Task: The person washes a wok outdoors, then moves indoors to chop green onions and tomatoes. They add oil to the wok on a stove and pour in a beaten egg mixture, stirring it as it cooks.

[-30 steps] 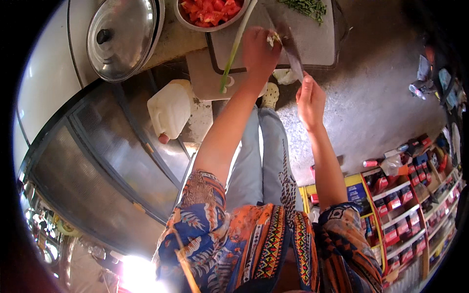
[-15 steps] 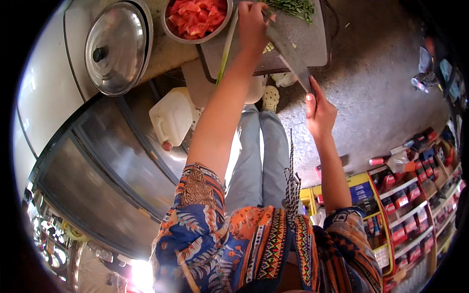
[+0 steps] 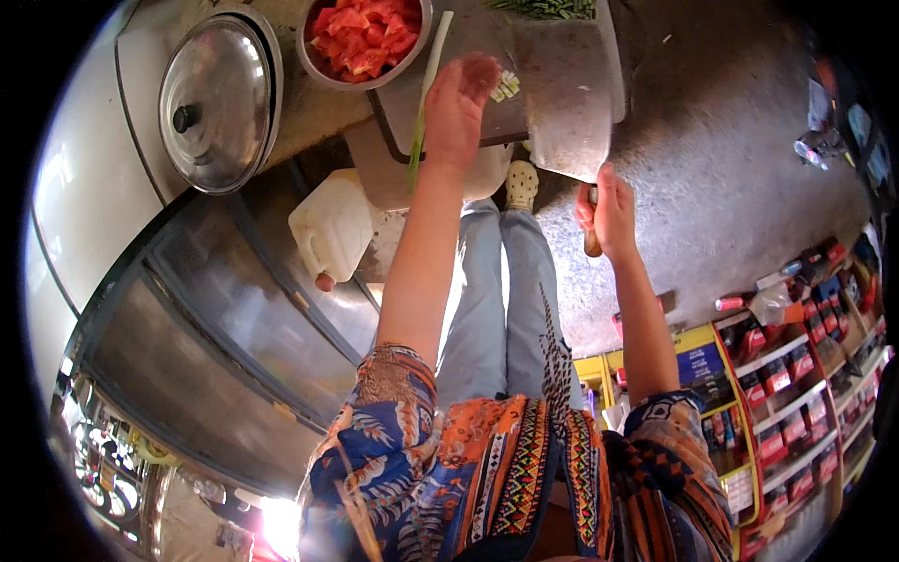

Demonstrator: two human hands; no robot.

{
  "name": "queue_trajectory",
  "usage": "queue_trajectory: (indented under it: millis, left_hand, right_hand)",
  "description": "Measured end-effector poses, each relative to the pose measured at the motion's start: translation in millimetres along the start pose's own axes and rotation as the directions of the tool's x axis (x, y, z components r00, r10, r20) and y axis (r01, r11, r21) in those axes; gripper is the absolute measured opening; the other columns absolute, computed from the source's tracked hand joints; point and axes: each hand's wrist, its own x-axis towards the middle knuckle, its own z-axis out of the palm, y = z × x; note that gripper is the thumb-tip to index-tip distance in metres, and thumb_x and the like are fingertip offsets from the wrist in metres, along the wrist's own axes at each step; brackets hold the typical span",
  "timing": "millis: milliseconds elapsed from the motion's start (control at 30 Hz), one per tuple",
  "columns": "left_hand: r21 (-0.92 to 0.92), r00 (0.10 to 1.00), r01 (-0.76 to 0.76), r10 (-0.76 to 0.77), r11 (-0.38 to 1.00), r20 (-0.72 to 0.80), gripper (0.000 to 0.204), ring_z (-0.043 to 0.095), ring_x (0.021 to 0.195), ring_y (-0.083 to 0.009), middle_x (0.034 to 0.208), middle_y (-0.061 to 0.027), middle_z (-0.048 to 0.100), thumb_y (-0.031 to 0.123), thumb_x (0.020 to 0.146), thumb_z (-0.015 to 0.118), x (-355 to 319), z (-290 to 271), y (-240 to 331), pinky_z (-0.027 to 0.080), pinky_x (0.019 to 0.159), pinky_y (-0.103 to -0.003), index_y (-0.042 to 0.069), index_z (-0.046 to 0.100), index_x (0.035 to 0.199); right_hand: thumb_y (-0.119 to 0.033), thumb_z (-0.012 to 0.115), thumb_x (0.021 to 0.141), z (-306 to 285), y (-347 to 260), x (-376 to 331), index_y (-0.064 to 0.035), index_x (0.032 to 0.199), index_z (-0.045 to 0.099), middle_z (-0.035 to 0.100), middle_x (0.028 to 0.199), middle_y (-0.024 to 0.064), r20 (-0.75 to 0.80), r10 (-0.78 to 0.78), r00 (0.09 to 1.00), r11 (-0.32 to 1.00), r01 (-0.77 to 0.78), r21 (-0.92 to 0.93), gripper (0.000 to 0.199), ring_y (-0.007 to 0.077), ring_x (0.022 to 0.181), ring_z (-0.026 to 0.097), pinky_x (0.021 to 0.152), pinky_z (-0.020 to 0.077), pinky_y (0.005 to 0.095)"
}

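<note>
My right hand [image 3: 613,214] is closed round the wooden handle of a cleaver. The broad cleaver blade [image 3: 567,108] lies with its flat side in view over the right part of a grey cutting board [image 3: 506,47]. My left hand [image 3: 457,103] is over the board with its fingers stretched out and slightly blurred, holding nothing that I can see. Just beyond its fingertips is a small cluster of chopped pale green-and-white pieces [image 3: 506,86]. A long green onion stalk [image 3: 433,80] lies left of that hand, partly behind it. Chopped green pieces [image 3: 548,7] are heaped at the board's far side.
A metal bowl of cut tomatoes [image 3: 365,42] stands left of the board, beside an oval metal lid [image 3: 213,103]. Below are a white plastic jug [image 3: 330,225] and my shoe [image 3: 522,185]. Shelves of red-packaged goods [image 3: 787,412] line the lower right.
The cleaver has turned from edge-on to showing its broad side. My left hand has come nearer and opened away from the blade, uncovering the chopped pieces.
</note>
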Motion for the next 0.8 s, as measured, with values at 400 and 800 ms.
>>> queue_trajectory:
  millis: [400,800]
  left_hand:
    - [0.527,0.743,-0.621,0.649,0.580,0.161,0.033,0.053,0.110,-0.0213,0.117,-0.0110,0.057,0.019,0.097,0.035,18.0,30.5,-68.0,0.039,0.098,-0.033,0.000,0.056,0.116]
    - [0.533,0.827,-0.533,0.537,0.657,0.164,0.042,0.056,0.107,-0.0199,0.111,-0.0093,0.062,0.029,0.098,0.033,10.9,38.9,-55.6,0.039,0.096,-0.032,0.000,0.061,0.109]
  right_hand:
    - [-0.050,0.038,0.097,-26.0,27.6,40.2,-0.0112,0.060,0.037,0.035,0.047,-0.0014,0.088,0.171,0.981,0.985,-0.173,0.016,0.053,0.0087,0.038,0.035,0.039,0.0318,0.0259]
    - [-0.047,0.053,0.092,-0.9,43.6,49.5,-0.0140,0.056,0.034,0.033,0.046,-0.0041,0.198,0.203,0.959,0.949,-0.243,0.200,0.052,0.0077,0.038,0.033,0.039,0.0278,0.0247]
